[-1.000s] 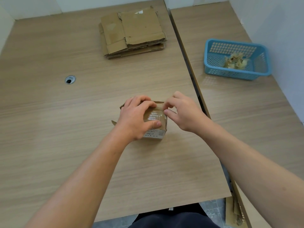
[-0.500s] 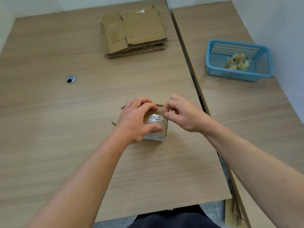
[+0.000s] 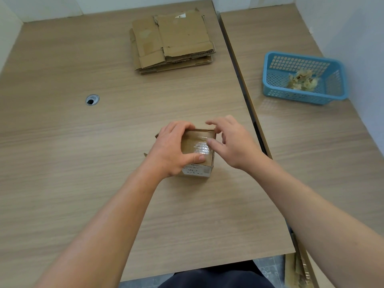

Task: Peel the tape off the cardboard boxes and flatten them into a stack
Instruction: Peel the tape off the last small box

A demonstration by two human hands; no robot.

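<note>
Wood-grain surface [image 3: 83, 183]: two tops side by side.
Flattened cardboard stack [image 3: 172, 40]: far centre of the left top.
Blue basket [image 3: 295, 97]: right top, holding crumpled tape scraps [image 3: 302, 81].
Small cardboard box [image 3: 192, 136]: near centre, between both hands.
Left hand [image 3: 174, 150]: fingers and thumb wrap the box, gripping it.
Right hand [image 3: 234, 144]: fingers loosely spread, thumb tip touching the tape.
Clear tape [image 3: 200, 147]: across the box top.

Open desk [image 3: 62, 163] left and near; flattened stack [image 3: 172, 42] blocks far middle, blue basket [image 3: 303, 77] far right.
</note>
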